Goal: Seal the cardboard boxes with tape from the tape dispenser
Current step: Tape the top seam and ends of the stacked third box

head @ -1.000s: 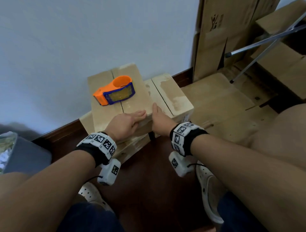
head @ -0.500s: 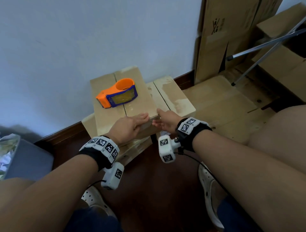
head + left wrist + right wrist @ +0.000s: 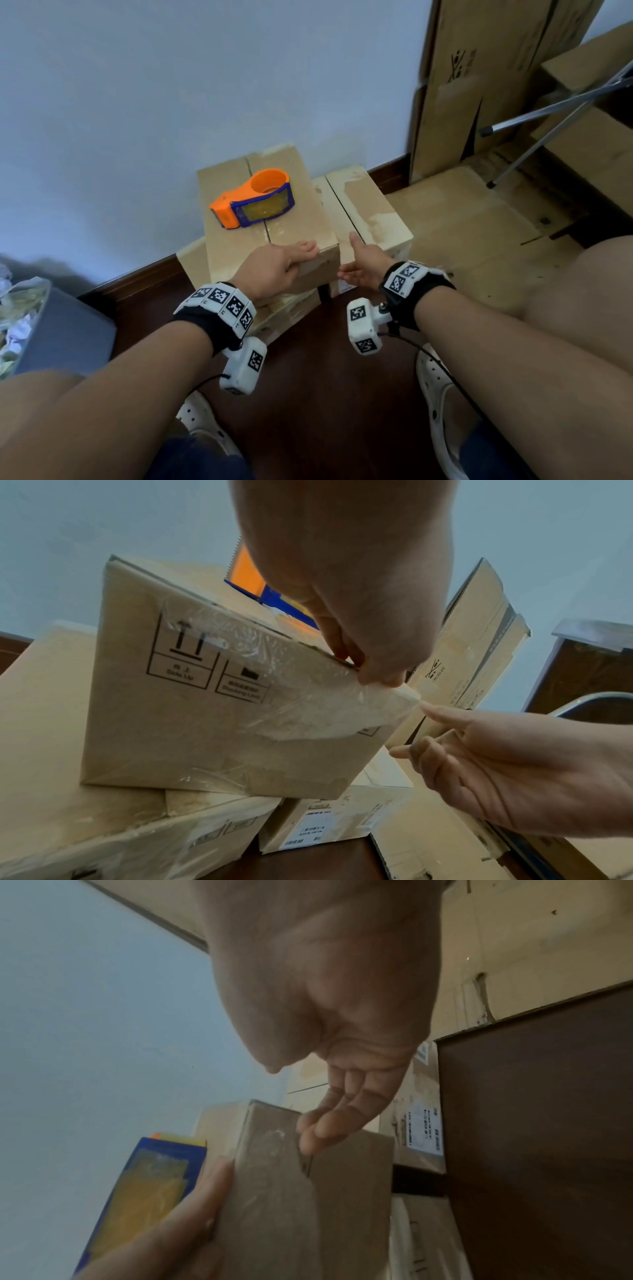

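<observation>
An orange and blue tape dispenser [image 3: 253, 200] lies on top of the upper cardboard box [image 3: 301, 212], over its centre seam. Clear tape runs over the box's near top edge and down its front face [image 3: 205, 723]. My left hand [image 3: 294, 260] lies over the near right corner, fingers flat on the top and thumb pressing the taped front edge [image 3: 377, 680]. My right hand [image 3: 349, 257] hangs just right of that corner, fingers loosely extended and holding nothing. Its fingertips [image 3: 308, 1139] touch the box's right side. The dispenser [image 3: 147, 1191] shows behind my left thumb.
A lower box [image 3: 370, 212] stands against the right side, and another box [image 3: 291, 308] lies underneath. Flattened cardboard [image 3: 462, 222] covers the floor to the right, with tall sheets [image 3: 479, 85] and a metal stand [image 3: 548, 109] behind. A grey bin [image 3: 68, 332] sits at left.
My right hand has come off the box's top edge and turned palm-left beside the box's right corner. My left hand has stayed on the near corner.
</observation>
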`<control>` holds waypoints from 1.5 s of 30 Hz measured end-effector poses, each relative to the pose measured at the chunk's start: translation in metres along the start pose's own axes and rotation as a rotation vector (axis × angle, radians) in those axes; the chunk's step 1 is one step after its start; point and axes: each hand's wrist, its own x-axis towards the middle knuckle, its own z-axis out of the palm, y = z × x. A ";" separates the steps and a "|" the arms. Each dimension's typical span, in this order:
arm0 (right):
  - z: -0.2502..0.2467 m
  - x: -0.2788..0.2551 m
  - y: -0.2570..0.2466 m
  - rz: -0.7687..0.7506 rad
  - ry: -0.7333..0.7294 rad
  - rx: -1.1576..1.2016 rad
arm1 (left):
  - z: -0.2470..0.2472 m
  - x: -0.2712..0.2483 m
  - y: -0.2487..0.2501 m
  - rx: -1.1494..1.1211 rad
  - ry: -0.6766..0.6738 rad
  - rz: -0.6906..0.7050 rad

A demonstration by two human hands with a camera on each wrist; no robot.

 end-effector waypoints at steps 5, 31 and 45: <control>0.016 0.003 -0.007 -0.041 -0.059 0.126 | 0.001 0.000 0.000 -0.008 0.008 0.009; -0.001 0.035 -0.009 -0.398 -0.111 -0.556 | 0.009 0.055 0.021 0.415 0.043 0.072; 0.000 0.032 -0.015 -0.511 -0.040 -0.921 | 0.014 0.056 0.001 0.230 0.001 0.158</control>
